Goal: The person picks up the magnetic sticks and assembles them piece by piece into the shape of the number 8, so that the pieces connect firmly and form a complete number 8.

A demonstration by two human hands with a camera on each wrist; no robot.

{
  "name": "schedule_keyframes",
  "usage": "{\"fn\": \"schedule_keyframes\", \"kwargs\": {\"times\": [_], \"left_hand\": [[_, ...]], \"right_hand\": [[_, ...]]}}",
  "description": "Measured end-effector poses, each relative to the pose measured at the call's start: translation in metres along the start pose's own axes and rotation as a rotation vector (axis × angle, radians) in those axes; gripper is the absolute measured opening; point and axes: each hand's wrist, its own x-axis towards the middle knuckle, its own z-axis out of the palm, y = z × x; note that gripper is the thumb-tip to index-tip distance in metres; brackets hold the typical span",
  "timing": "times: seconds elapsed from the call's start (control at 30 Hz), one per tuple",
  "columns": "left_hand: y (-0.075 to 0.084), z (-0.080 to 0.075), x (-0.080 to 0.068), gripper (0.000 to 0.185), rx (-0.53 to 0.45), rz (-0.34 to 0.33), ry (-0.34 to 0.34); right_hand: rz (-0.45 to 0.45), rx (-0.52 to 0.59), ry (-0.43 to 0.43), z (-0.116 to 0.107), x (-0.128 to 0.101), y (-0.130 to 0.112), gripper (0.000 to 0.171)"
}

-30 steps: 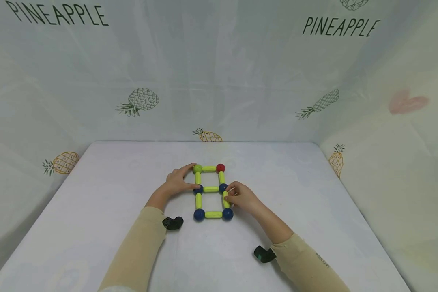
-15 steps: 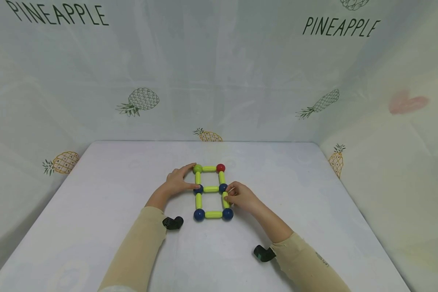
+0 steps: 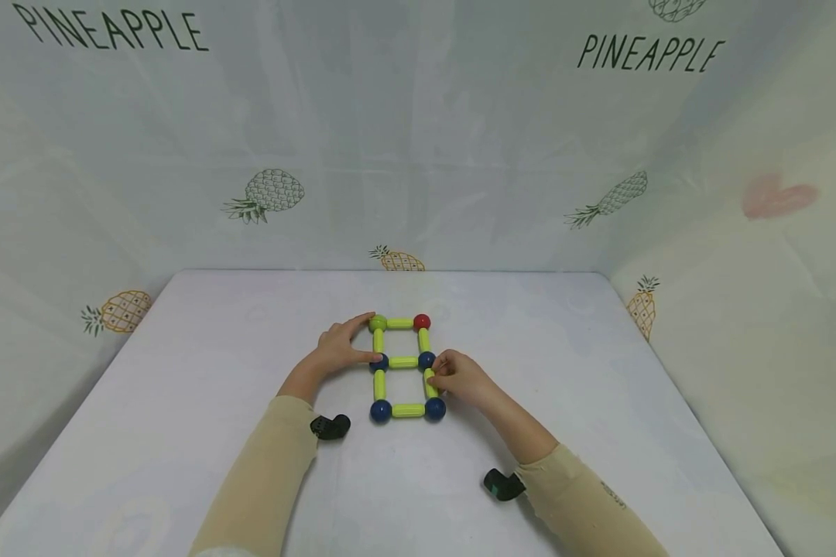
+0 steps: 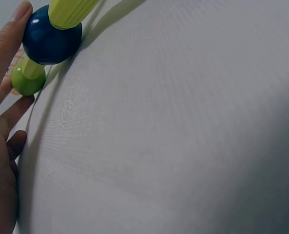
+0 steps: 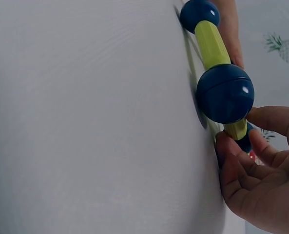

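Note:
On the white table lies a flat figure of two joined squares, built from yellow-green magnetic rods and coloured balls. A green ball and a red ball mark its far corners; the others are blue. My left hand spans the left side, a fingertip at the green ball and the thumb against the middle left blue ball. With my right hand I pinch the near right rod, just behind the near right blue ball. Fingers partly hide that rod.
A white cloth printed with pineapples hangs behind and beside the table. Black curved devices, one by the left sleeve and one by the right sleeve, stick out over the tabletop.

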Motion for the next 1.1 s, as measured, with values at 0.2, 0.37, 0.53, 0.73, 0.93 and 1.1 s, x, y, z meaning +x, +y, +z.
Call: {"fn": "schedule_keyframes", "kwargs": {"times": [0.2, 0.37, 0.53, 0.73, 0.93, 1.1], "left_hand": [[0.0, -0.001, -0.001, 0.1, -0.006, 0.007, 0.006], [0.001, -0.001, -0.007, 0.1, -0.045, 0.003, 0.01], [0.004, 0.0, -0.014, 0.098, -0.089, 0.002, 0.024], [0.011, 0.0, -0.021, 0.096, -0.093, 0.001, 0.034], [0.024, -0.008, -0.028, 0.094, 0.045, 0.018, 0.066], [0.036, -0.018, -0.039, 0.09, 0.185, 0.054, 0.116]], "right_hand": [[-0.007, -0.005, -0.003, 0.0, -0.002, 0.001, 0.023], [0.002, -0.067, 0.014, -0.004, -0.006, 0.001, 0.024], [-0.047, -0.118, 0.092, -0.011, -0.011, 0.001, 0.025], [-0.169, -0.221, 0.147, -0.022, -0.017, 0.001, 0.037], [-0.277, -0.383, 0.198, -0.038, -0.025, 0.005, 0.05], [-0.373, -0.613, 0.284, -0.052, -0.034, 0.008, 0.054]]}}
